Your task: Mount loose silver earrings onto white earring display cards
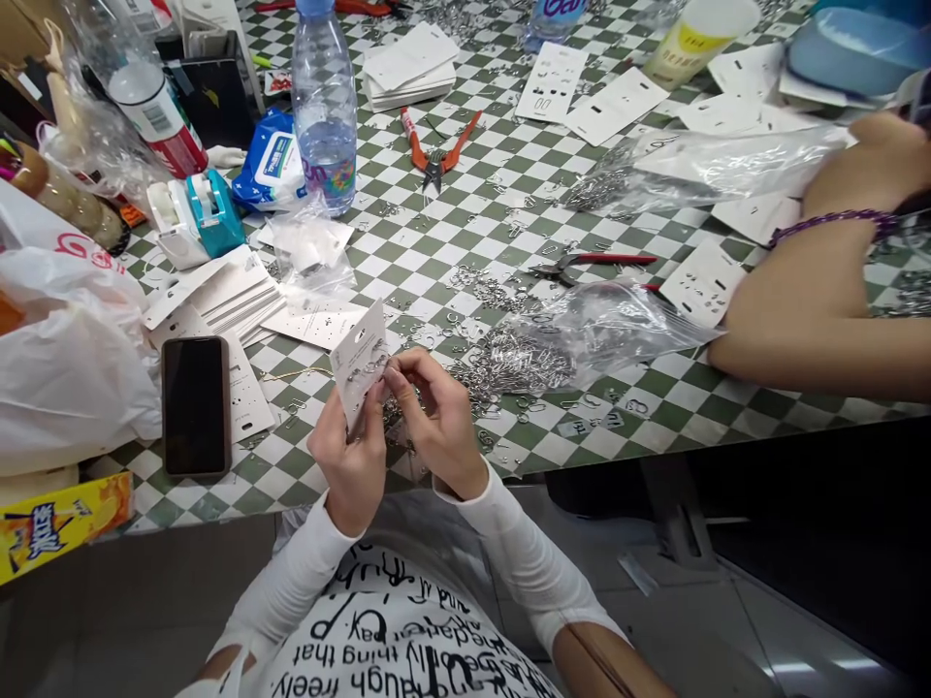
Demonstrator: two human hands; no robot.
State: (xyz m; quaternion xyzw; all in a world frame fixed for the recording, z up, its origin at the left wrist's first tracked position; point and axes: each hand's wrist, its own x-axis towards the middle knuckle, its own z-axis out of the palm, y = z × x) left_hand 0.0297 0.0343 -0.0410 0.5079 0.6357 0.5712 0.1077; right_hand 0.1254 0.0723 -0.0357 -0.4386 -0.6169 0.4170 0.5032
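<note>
- Gripping one white earring card (pixel 358 364) upright in left-hand fingers (pixel 369 427), just above the checkered tabletop (pixel 320 514)
- Pinching the card's edge tightly with right-hand fingers (pixel 397 366)
- Leaving two pairs of pliers (pixel 560 269) untouched, well apart from both hands

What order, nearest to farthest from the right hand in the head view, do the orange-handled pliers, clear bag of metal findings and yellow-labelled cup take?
From the right hand:
1. Clear bag of metal findings, to its right.
2. Orange-handled pliers, straight ahead.
3. Yellow-labelled cup, far ahead, rightward.
</note>
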